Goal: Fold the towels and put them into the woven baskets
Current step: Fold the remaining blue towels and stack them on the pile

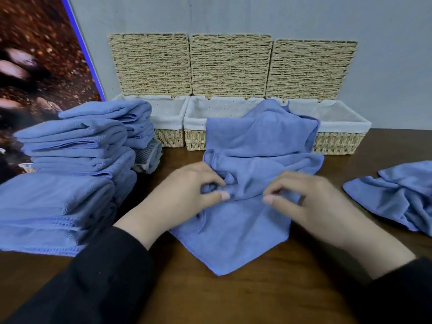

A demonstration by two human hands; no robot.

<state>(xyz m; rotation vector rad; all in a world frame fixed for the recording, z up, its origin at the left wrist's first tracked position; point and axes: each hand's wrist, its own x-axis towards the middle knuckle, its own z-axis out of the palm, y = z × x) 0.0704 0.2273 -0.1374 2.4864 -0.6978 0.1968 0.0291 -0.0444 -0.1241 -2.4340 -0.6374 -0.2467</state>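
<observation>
A rumpled blue towel (254, 146) lies in the middle of the brown table, its far part draped up over the front of the middle woven basket (195, 118). My left hand (187, 195) pinches a bunched fold of this towel near its middle. My right hand (311, 202) pinches the same towel a little to the right, its fingers curled into the cloth. Another basket (170, 113) stands to the left and one more basket (343, 127) to the right, all three lined with white cloth and with lids raised against the wall.
A tall stack of folded blue towels (70, 183) fills the table's left side. A loose crumpled blue towel (397, 197) lies at the right edge. A striped cloth (149, 157) sits behind the stack. A dark poster (39, 66) leans at the far left.
</observation>
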